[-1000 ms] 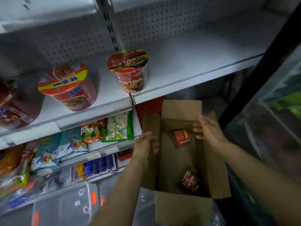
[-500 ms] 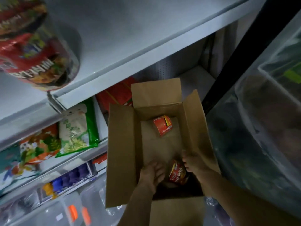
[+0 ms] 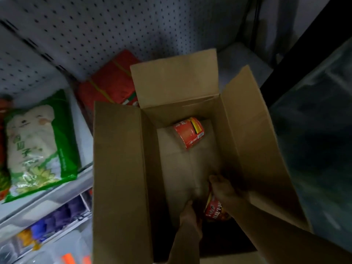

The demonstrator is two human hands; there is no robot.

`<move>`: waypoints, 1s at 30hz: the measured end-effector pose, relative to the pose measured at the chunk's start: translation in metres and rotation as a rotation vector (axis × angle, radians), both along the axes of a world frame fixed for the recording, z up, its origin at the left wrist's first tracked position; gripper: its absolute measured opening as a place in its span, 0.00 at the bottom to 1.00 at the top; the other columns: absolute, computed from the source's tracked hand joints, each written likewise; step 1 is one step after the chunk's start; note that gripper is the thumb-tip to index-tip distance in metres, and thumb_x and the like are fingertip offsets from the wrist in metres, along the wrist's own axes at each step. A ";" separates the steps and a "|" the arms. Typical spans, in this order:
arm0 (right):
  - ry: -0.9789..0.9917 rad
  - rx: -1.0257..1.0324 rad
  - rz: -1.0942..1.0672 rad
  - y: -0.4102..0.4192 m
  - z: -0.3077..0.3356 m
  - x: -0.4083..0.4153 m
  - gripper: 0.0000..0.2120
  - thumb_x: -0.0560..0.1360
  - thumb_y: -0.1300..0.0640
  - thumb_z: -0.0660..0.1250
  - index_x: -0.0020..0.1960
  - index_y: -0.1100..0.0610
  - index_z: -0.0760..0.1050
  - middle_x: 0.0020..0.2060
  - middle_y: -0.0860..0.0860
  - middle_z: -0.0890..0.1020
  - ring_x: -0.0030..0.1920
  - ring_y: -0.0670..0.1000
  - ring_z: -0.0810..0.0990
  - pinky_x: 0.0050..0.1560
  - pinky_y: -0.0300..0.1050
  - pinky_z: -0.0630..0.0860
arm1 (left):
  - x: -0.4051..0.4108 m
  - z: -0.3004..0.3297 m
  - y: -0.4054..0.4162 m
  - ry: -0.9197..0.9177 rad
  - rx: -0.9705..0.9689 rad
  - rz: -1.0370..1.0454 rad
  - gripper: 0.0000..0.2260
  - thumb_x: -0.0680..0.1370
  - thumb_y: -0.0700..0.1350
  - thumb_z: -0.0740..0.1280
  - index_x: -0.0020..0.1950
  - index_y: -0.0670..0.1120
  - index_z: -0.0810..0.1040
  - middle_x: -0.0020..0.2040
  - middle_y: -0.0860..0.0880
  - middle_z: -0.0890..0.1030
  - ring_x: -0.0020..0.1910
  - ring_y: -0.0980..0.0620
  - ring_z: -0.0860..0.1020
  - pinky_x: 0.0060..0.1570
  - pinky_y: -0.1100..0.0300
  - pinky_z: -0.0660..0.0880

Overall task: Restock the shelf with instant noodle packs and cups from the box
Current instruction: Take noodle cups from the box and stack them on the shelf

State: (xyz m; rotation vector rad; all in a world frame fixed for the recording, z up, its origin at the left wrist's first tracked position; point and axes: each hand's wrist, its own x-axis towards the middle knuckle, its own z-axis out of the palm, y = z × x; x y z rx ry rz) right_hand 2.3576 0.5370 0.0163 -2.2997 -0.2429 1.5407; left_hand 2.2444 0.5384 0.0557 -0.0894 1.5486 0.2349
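An open cardboard box [image 3: 122, 168] fills the middle of the head view, flaps spread. Deep inside at the near end lies a red noodle cup [image 3: 216, 210]; my right hand [image 3: 225, 189] is wrapped over its top and right side. My left hand [image 3: 188, 212] presses against its left side, fingers partly hidden in the dark. A second red and orange noodle cup [image 3: 188, 133] lies on its side at the far end of the box floor, untouched.
A shelf [image 3: 47, 189] to the left holds a green and white pack [image 3: 38, 141]. A red pack [image 3: 110, 84] lies behind the box's far left corner. A perforated back panel [image 3: 95, 35] rises behind. A dark upright post [image 3: 297, 54] and plastic-wrapped goods [image 3: 320, 140] stand right.
My view has dropped down into the box, and the upper shelf with its cups has left the view. Both hands went from the box rim down to the near cup and closed around it.
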 end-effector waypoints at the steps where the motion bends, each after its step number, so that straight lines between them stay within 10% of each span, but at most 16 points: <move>1: -0.020 -0.013 0.012 -0.001 -0.011 -0.001 0.23 0.83 0.49 0.55 0.73 0.60 0.67 0.72 0.60 0.69 0.72 0.61 0.66 0.71 0.49 0.63 | 0.000 -0.004 0.001 -0.063 0.003 0.019 0.21 0.84 0.49 0.56 0.69 0.35 0.72 0.56 0.38 0.80 0.51 0.43 0.76 0.48 0.55 0.70; 16: 0.015 0.017 0.054 -0.027 -0.054 -0.002 0.28 0.81 0.37 0.50 0.71 0.53 0.70 0.68 0.57 0.73 0.67 0.60 0.72 0.68 0.54 0.67 | -0.007 -0.085 -0.019 -0.092 -0.115 0.125 0.28 0.82 0.62 0.49 0.66 0.44 0.76 0.63 0.38 0.77 0.54 0.39 0.75 0.52 0.48 0.71; 23: -0.040 0.015 0.066 -0.011 0.002 -0.008 0.36 0.76 0.29 0.44 0.73 0.49 0.67 0.69 0.58 0.71 0.69 0.61 0.69 0.70 0.61 0.63 | -0.037 -0.040 -0.003 -0.055 0.095 0.076 0.28 0.82 0.63 0.49 0.68 0.46 0.74 0.62 0.45 0.79 0.65 0.45 0.73 0.73 0.46 0.58; 30: 0.068 0.089 -0.056 -0.010 0.089 -0.023 0.42 0.68 0.21 0.46 0.71 0.47 0.66 0.65 0.59 0.74 0.63 0.61 0.75 0.64 0.59 0.70 | -0.061 0.048 0.011 -0.013 0.232 0.042 0.26 0.82 0.62 0.52 0.71 0.47 0.73 0.66 0.44 0.77 0.71 0.45 0.70 0.73 0.46 0.58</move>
